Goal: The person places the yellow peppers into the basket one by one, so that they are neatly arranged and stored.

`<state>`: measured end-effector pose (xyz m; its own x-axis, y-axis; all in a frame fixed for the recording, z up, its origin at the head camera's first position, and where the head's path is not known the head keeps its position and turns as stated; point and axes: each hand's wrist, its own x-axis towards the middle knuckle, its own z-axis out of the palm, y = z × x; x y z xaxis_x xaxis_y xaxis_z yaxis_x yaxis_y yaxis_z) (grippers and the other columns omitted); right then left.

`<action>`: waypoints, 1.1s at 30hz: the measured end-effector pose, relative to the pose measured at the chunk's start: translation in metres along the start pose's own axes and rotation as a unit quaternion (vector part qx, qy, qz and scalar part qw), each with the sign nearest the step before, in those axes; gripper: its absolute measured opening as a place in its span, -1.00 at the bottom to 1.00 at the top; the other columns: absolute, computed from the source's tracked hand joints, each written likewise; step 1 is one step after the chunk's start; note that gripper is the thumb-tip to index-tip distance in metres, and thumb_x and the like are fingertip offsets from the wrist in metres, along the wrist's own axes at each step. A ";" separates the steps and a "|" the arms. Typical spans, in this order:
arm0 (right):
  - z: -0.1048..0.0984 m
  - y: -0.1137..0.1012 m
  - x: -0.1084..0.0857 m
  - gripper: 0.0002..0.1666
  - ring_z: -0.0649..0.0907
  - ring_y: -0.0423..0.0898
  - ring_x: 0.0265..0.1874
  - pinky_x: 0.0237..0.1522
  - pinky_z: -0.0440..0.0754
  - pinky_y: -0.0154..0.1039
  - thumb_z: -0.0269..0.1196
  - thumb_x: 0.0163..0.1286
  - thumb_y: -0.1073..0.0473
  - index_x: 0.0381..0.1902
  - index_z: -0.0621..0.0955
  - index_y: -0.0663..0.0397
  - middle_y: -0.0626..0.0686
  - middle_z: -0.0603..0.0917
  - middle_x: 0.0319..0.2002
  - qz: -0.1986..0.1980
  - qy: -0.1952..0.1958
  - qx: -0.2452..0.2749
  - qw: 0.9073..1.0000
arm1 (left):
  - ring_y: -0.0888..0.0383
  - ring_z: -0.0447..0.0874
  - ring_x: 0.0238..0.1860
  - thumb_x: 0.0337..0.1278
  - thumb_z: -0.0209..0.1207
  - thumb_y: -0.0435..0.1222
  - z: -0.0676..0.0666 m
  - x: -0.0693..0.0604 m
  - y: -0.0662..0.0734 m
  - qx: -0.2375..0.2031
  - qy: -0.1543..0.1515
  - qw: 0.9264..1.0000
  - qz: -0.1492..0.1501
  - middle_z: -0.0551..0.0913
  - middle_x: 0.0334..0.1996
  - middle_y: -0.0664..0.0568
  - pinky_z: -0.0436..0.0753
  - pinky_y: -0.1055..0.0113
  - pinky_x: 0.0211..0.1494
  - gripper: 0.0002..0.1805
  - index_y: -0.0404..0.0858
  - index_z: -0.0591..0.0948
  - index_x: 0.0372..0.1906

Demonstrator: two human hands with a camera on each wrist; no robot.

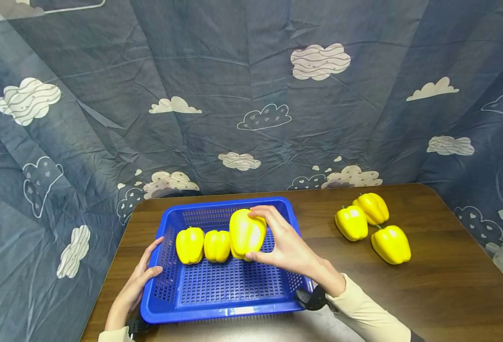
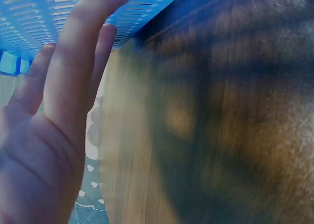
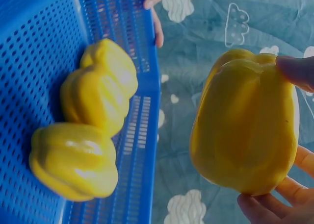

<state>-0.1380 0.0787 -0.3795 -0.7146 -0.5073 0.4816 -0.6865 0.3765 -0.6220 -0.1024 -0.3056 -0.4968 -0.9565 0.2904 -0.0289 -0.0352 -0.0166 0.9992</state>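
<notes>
Seven yellow bell peppers show in all: one held, three in the basket and three out on the worktop (image 1: 431, 299). The person's right grip (image 1: 283, 240) is grasping the held pepper (image 1: 248, 232), with the thumb on one side and the fingers round the other, and it holds the pepper above the inside of the blue basket (image 1: 217, 315), toward its right half. The left grip (image 1: 133, 280) is not clenched: it rests at the basket's left side, fingers fairly straight, with fingertips touching the rim

Under the held pepper's level, the basket's own peppers sit in a close row. The left pepper (image 1: 190, 245) and the middle pepper (image 1: 217, 246) are plain from the head; the third pepper (image 3: 73, 160) is mostly hidden there but shows clearly from the right wrist. I cannot tell whether all three touch

Well to the right of the basket, the back pepper (image 1: 372, 208) and the near-left pepper (image 1: 351, 223) lie side by side, and the front pepper (image 1: 391, 244) lies just in front of them, tilted, its stem toward the other two. Behind the worktop hangs a dark blue-grey cloth (image 1: 251, 71) printed with pale clouds. Light sleeves (image 1: 367, 306) cover both forearms
</notes>
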 end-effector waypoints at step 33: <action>0.084 -0.034 0.021 -0.13 0.37 -0.07 0.20 0.27 0.27 -0.26 0.53 -0.07 0.05 0.16 0.38 0.14 0.06 0.38 0.16 -0.018 -0.103 0.034 0.994 | 0.11 0.48 0.08 0.30 -0.15 -0.42 0.000 0.000 0.000 -0.001 -0.001 1.000 0.005 0.05 0.28 -0.15 0.58 0.08 -0.03 -0.28 -0.02 -0.05 0.50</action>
<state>-0.1187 -0.0095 -0.3998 -0.6425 -0.6699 0.3721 -0.6956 0.3063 -0.6498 -0.1022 -0.3061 -0.4968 -0.9559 0.2930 -0.0185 -0.0258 -0.0210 0.9994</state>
